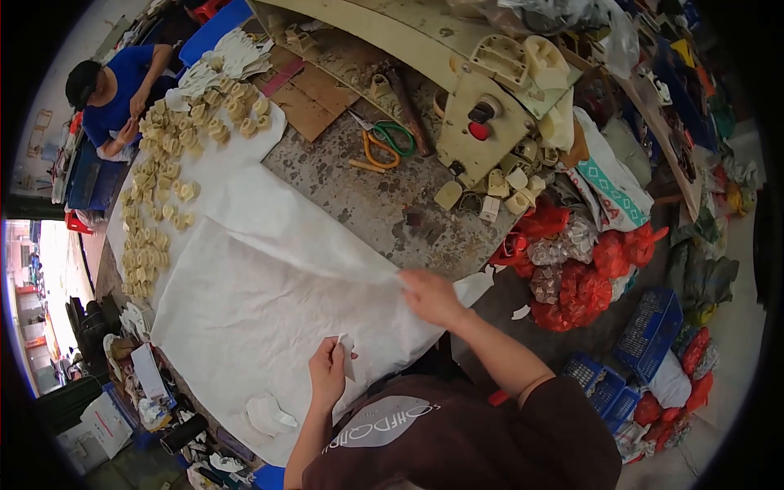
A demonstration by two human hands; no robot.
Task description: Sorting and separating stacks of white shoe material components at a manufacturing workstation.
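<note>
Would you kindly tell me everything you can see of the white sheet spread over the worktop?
The white sheet looks like thin, creased fabric, with a diagonal fold leading toward the right hand, which touches its edge. It lies spread over part of the worn grey worktop. Clustered beige parts rest along its far left, and loose white pieces near its lower left.

Scissors (374,127) (one handle orange, one green) are laid on the stained worktop (327,189), with a thin stick (366,166) just beside them. Cardboard (317,104) is spread behind. A red button (478,131) is mounted on the cream machine (468,98). Red bags (584,296) are heaped near a patterned sack (612,196); blue crates (651,333) are set lower right. At upper left, a person (122,91) in blue is seen.
</note>
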